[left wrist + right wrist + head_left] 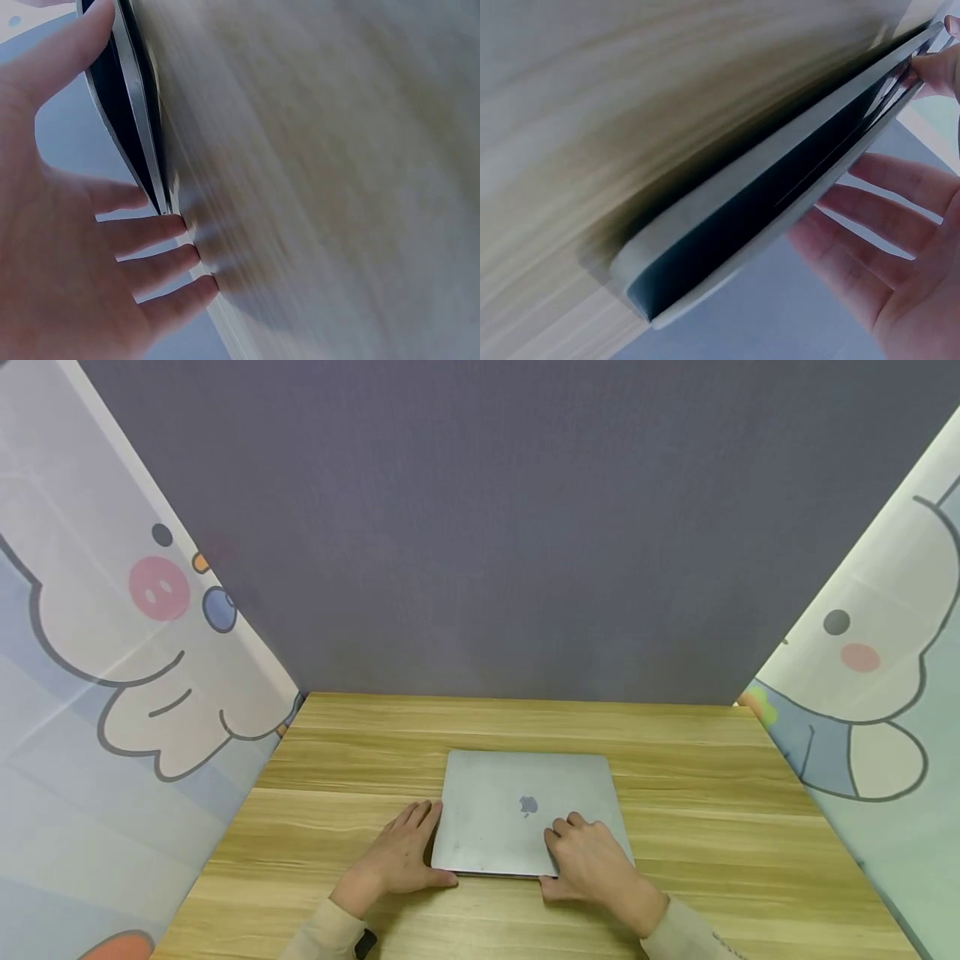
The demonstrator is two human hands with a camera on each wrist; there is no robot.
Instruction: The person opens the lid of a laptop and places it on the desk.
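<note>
We see the laptop (468,810) lying flat near the middle of the surface (712,827), its lid (487,777) raised a little along the near edge, so that a dark wedge of gap shows above the base (720,193). The right hand (592,864) pinches the lid right of centre on that edge – curled fingers on top, thumb in the gap below. The left hand (401,856) is spread: its fingers lie along the left side, some tips against the surface, and its thumb reaches across the gap at the near left corner. Whether that thumb bears on lid or base, we cannot tell.

The risk we judge greatest is the lid dropping on the right thumb, should the pinch slip on smooth metal. If the lid is pulled higher while nothing weighs the base down, a stiff hinge could bring the near edge up too, or skid the whole laptop – we see the left hand beside it, not over it. An off-centre lift may also twist the lid slightly. And if the left thumb is in fact hooked over the lid, the two hands would work against each other.
</note>
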